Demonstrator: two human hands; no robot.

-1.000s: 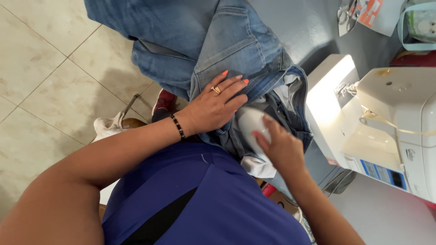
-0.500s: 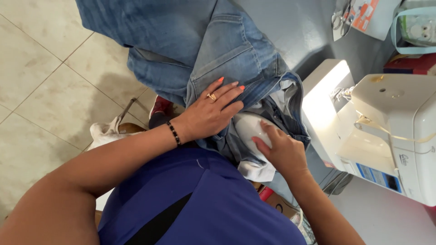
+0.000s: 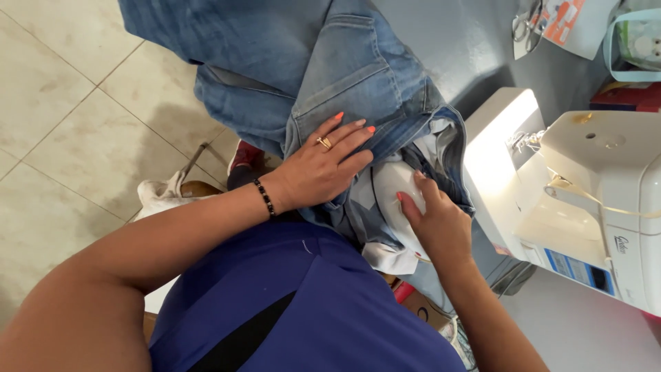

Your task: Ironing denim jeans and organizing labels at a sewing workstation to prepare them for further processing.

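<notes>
Left hand (image 3: pixel 323 169) flat, fingers spread on jeans (image 3: pixel 344 76), right hand (image 3: pixel 437 224) at its four o'clock, fingers pinching white lining (image 3: pixel 392 189), sewing machine (image 3: pixel 585 207) at three o'clock.

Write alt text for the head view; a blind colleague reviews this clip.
Left hand lies flat on blue jeans while right hand presses their white pocket lining, beside a lit white sewing machine.
</notes>
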